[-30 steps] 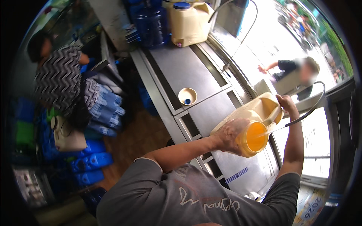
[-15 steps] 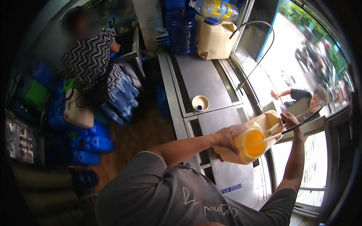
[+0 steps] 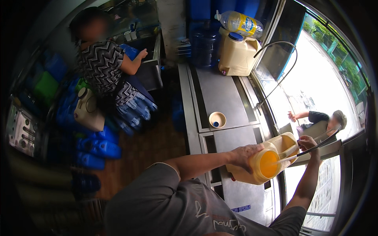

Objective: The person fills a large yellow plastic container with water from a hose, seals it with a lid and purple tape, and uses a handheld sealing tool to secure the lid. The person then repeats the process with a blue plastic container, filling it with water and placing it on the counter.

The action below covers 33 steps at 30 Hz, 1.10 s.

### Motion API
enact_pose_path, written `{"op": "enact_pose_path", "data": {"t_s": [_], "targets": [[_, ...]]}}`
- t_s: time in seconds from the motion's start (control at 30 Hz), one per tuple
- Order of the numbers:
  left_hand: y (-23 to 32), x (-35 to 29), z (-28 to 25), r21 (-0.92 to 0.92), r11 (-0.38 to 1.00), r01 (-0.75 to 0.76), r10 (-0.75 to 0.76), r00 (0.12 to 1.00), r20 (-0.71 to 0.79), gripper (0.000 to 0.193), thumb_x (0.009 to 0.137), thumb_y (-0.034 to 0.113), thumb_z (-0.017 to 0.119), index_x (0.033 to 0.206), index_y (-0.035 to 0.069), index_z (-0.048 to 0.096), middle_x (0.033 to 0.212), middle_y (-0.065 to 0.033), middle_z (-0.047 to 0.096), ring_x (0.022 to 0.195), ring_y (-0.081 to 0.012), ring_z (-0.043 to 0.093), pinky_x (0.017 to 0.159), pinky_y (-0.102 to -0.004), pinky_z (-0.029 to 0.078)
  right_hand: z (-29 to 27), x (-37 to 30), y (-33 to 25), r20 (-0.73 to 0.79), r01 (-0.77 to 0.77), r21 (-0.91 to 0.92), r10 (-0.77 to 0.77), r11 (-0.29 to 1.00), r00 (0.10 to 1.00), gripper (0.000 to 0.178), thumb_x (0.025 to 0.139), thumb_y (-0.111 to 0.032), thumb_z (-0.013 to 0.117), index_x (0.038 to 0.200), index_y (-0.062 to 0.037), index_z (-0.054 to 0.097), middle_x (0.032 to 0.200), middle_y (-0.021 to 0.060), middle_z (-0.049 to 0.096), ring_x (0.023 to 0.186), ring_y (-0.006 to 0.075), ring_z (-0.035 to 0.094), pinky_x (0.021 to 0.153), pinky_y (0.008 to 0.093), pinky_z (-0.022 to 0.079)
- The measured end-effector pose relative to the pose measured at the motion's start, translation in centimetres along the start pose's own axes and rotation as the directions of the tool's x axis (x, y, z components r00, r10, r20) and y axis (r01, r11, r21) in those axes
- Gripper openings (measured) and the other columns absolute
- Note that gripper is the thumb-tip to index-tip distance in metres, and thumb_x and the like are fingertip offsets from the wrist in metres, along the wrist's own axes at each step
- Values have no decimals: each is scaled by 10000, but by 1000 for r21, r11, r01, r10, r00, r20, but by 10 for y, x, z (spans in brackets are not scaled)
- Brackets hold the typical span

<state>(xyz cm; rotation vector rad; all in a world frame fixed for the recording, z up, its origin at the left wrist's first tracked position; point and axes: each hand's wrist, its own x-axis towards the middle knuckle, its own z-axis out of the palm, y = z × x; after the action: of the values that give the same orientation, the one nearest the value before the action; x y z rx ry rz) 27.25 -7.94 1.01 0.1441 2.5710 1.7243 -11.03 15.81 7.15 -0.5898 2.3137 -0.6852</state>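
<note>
A cream plastic jug (image 3: 240,176) lies tilted over the metal counter, its wide round mouth facing me and glowing orange inside. My left hand (image 3: 245,154) grips its left side beside the mouth, thumb and fingers spread around the wall. At the jug's far right end, near its handle (image 3: 290,150), my right hand (image 3: 308,144) has curled fingers with something small and dark purple at the tips; its exact hold is hidden. A dark thin spout (image 3: 307,152) crosses over that wrist, and a pale stream of water (image 3: 286,159) runs from it into the mouth.
On the metal counter (image 3: 220,92) sits a small round bowl (image 3: 223,122) with a blue cap. Farther back are another cream jug (image 3: 236,57), a clear bottle (image 3: 241,23), a blue water bottle (image 3: 204,41) and a curved spout (image 3: 296,53). A co-worker (image 3: 103,65) stands left; another person (image 3: 325,121) is outside.
My view has shifted, so the scene sits lower and farther right. The co-worker at left has extended an arm over the basin. Both my hands keep their places at the jug.
</note>
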Motion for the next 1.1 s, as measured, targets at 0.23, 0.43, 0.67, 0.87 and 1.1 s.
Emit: {"op": "enact_pose_path", "data": {"t_s": [0.23,0.43,0.67,0.87,1.1], "targets": [[-6,13,-30,-26,999,41,-40,999,31,1143,611,347,890,1528,119,247,1551,-109,323,1455,-266,270,1235,-355,172,2,46,15,-125,-170,-148,152,974,980,355,894,-345,704,1022,-16,666,816,28,662,562,141,616,493,283,516],[-6,17,-34,-32,998,55,-53,997,49,1164,599,353,906,1530,123,246,1552,-105,325,1453,-267,275,1235,-364,177,14,27,14,-134,125,615,-53,778,990,280,876,-207,704,1091,-36,652,804,-1,657,602,113,610,492,264,492],[-4,13,-28,-22,998,53,-52,998,29,1150,601,347,907,1525,120,259,1548,-105,334,1450,-269,283,1235,-369,180,12,28,5,-139,-21,231,54,973,989,364,858,-167,717,1180,-50,595,874,22,657,660,83,603,540,213,459],[2,8,-30,-29,998,53,-52,998,29,1144,607,347,909,1523,127,261,1544,-105,339,1448,-272,286,1233,-375,183,21,23,33,-211,102,560,23,822,977,405,898,-229,697,1241,-57,569,966,28,655,763,70,615,645,220,491],[5,7,-28,-39,997,69,-68,997,33,1135,606,331,911,1518,128,266,1537,-96,350,1447,-269,287,1234,-374,184,19,18,42,-159,175,562,-102,809,982,458,897,-226,687,1304,-81,537,1022,6,644,801,59,602,678,198,470]]}}
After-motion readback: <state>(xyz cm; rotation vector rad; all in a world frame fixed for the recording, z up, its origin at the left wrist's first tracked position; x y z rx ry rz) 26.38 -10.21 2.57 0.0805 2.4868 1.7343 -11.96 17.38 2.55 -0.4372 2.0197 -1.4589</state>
